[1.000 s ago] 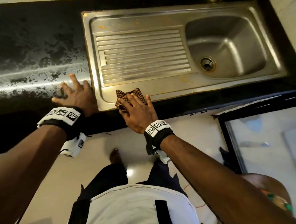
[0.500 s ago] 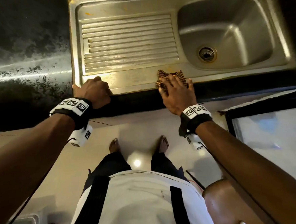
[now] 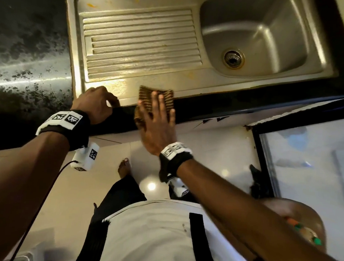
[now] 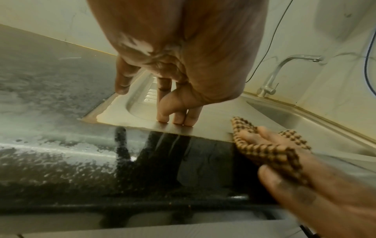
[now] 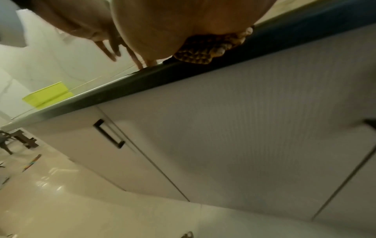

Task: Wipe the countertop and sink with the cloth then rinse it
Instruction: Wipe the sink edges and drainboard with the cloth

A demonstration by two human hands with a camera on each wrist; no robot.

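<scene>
Right hand: your right hand [image 3: 157, 121] lies flat, fingers straight and spread, pressing the cloth [image 3: 148, 100] down; nothing is gripped.
Cloth: the brown checked cloth sits under your palm, straddling the front rim of the sink [image 3: 190, 86] and the dark strip of worktop [image 3: 219, 107] before it. Its left corner hangs slightly over the worktop's front edge.
Left hand: your left hand [image 3: 95, 104] holds nothing. In the left wrist view its fingertips [image 4: 179, 119] stand curled down on the near left rim of the sink, just beside the cloth but apart from it.
Sink: steel, with a ribbed drainboard [image 3: 138, 44] on the left and the bowl with its drain [image 3: 233, 58] on the right. Orange-brown stains show on the rim.
Tap: the tap [image 4: 284, 70] stands at the back by the wall.
Worktop left of the sink: dark, with patchy wet sheen [image 3: 25, 63].
Below: pale cupboard doors with a black handle [image 5: 108, 135].
</scene>
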